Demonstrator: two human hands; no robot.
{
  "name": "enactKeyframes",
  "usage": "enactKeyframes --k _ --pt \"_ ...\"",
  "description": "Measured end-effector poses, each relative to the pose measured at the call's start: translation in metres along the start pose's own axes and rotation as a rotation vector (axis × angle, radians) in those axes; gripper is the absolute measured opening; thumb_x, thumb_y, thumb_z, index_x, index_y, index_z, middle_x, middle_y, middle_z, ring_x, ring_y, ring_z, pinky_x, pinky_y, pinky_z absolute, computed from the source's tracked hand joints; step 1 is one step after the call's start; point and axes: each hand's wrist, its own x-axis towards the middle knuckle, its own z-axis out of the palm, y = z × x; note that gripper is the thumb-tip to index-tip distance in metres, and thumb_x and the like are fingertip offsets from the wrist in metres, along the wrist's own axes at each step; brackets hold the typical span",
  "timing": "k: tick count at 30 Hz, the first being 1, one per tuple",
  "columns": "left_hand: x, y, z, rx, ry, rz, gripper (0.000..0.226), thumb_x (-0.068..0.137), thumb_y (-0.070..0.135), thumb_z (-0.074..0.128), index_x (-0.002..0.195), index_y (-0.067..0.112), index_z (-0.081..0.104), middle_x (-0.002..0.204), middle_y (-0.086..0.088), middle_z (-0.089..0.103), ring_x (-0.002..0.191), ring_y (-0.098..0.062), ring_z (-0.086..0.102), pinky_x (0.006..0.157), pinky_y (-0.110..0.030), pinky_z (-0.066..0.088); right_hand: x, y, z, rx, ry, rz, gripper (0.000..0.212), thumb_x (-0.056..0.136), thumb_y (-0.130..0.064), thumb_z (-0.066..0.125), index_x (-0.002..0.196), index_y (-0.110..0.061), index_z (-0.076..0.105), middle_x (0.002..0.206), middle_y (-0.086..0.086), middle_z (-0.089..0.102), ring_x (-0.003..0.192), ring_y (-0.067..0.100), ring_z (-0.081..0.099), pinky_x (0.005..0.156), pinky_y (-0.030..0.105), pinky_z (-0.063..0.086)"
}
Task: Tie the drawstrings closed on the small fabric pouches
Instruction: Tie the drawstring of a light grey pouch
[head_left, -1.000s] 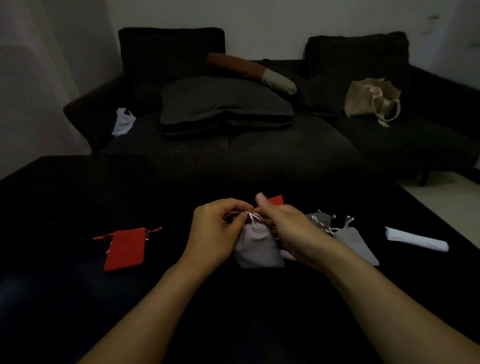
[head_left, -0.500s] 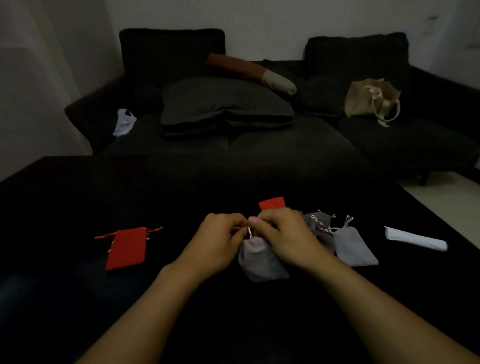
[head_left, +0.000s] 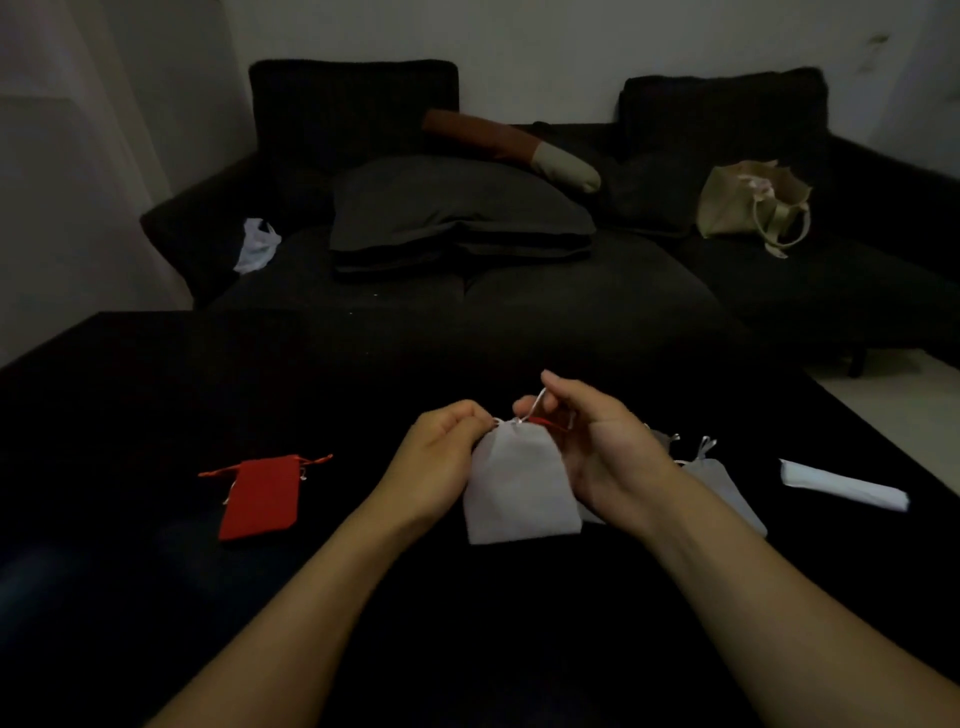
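On a black table (head_left: 156, 597) that fills the lower half of the view, two bare forearms reach in from six o'clock. Between the hands, at the centre, a small pale grey fabric pouch (head_left: 519, 488) hangs upright with its gathered neck on top; what is inside cannot be told. The left hand (head_left: 441, 457), fingers curled, pinches the neck of the pouch on its nine o'clock side. The right hand (head_left: 597, 441), at the pouch's three o'clock, grips a thin white drawstring (head_left: 537, 402) between thumb and fingertips, the cord running up from the neck.

At nine o'clock from the hands, well apart, a flat red fabric pouch (head_left: 260, 496) lies on the table, its red cords spread at the top. At three o'clock, partly behind the right wrist, more grey pouches (head_left: 722, 483) lie together with white cords showing. Just behind the held pouch's neck a sliver of a second red pouch (head_left: 543, 422) shows. Farther toward three o'clock, near the table's right edge, lies a folded white paper (head_left: 841, 486).

The table's far edge runs across at twelve o'clock, close against a dark sofa (head_left: 571, 306). On the sofa sit dark grey cushions (head_left: 457, 208), a brown and cream bolster (head_left: 509, 148), a white plastic bag (head_left: 257, 249) and a beige tote bag (head_left: 748, 208); the tote's contents are unclear. Bare black tabletop lies open toward seven and five o'clock.
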Motion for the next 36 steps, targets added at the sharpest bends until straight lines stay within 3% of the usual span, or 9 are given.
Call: enactKeyframes --k 5,10,13,16,21,26,29,34,36 --pt "-0.001 -0.004 0.005 0.046 -0.061 0.042 0.034 0.102 0.021 0.043 0.076 0.01 0.062 0.069 -0.004 0.057 0.065 -0.013 0.053 0.06 -0.022 0.043 0.003 0.007 0.001 -0.184 -0.024 -0.085 0.031 0.093 -0.029 0.06 0.066 -0.013 0.062 0.071 0.006 0.061 0.064 0.014 0.058 0.068 0.03 0.046" --pt "0.001 -0.006 0.01 -0.113 -0.027 0.151 0.028 0.1 0.016 0.051 0.076 0.002 0.056 0.065 -0.006 0.046 0.057 -0.007 0.042 0.054 -0.019 0.036 0.002 0.008 0.002 -0.043 -0.042 -0.103 0.016 0.09 -0.02 0.064 0.08 -0.007 0.065 0.07 0.006 0.061 0.061 0.013 0.059 0.061 0.024 0.051" --pt "0.001 -0.005 0.005 -0.1 -0.011 0.207 0.035 0.098 0.02 0.054 0.073 -0.004 0.059 0.067 -0.01 0.053 0.062 -0.014 0.048 0.059 -0.023 0.041 0.003 0.006 -0.001 0.114 -0.056 -0.066 0.009 0.083 -0.014 0.066 0.089 -0.009 0.07 0.077 0.004 0.067 0.068 0.013 0.062 0.065 0.025 0.055" --pt "0.0 -0.004 0.0 -0.103 -0.009 0.205 0.032 0.096 0.023 0.056 0.069 0.009 0.066 0.067 -0.005 0.06 0.063 -0.015 0.053 0.059 -0.024 0.045 0.004 0.003 -0.003 0.196 -0.104 -0.034 0.026 0.079 -0.011 0.063 0.105 -0.013 0.07 0.077 -0.002 0.067 0.068 0.008 0.055 0.072 0.022 0.05" --pt "-0.001 -0.007 0.002 -0.026 -0.006 0.23 0.032 0.098 0.022 0.054 0.073 0.005 0.063 0.066 -0.003 0.059 0.061 -0.009 0.052 0.058 -0.02 0.044 0.005 0.006 -0.006 0.158 -0.191 -0.053 0.042 0.087 -0.01 0.054 0.129 -0.015 0.059 0.076 0.0 0.06 0.055 0.006 0.046 0.058 0.018 0.035" --pt "0.005 -0.01 -0.007 0.187 0.095 0.373 0.032 0.099 0.02 0.054 0.068 0.012 0.056 0.061 0.003 0.053 0.06 -0.006 0.047 0.059 -0.029 0.04 0.008 0.0 -0.013 0.065 -0.175 -0.08 0.036 0.096 -0.001 0.041 0.125 -0.015 0.058 0.069 0.002 0.053 0.047 0.006 0.035 0.043 0.018 0.024" --pt "0.006 -0.008 -0.01 0.178 0.166 0.406 0.031 0.098 0.02 0.055 0.068 0.012 0.058 0.06 0.003 0.053 0.058 -0.006 0.048 0.056 -0.023 0.039 0.009 -0.004 -0.015 0.029 -0.138 -0.136 0.037 0.096 0.002 0.039 0.123 -0.015 0.059 0.066 0.002 0.051 0.047 0.006 0.032 0.043 0.018 0.023" --pt "0.003 -0.012 0.002 0.0 -0.035 0.266 0.042 0.099 0.017 0.052 0.059 0.026 0.062 0.056 0.01 0.055 0.054 -0.002 0.049 0.054 -0.019 0.041 0.008 0.005 -0.012 -0.083 -0.125 -0.114 0.034 0.096 0.0 0.041 0.124 -0.012 0.057 0.069 0.003 0.051 0.054 0.01 0.041 0.047 0.019 0.036" --pt "0.003 -0.01 -0.001 0.008 -0.025 0.287 0.039 0.099 0.017 0.052 0.062 0.025 0.062 0.056 0.01 0.055 0.055 -0.002 0.049 0.054 -0.018 0.041 0.008 0.004 -0.009 -0.065 -0.106 -0.139 0.035 0.095 0.003 0.04 0.124 -0.009 0.057 0.065 0.004 0.05 0.053 0.01 0.041 0.047 0.019 0.037"
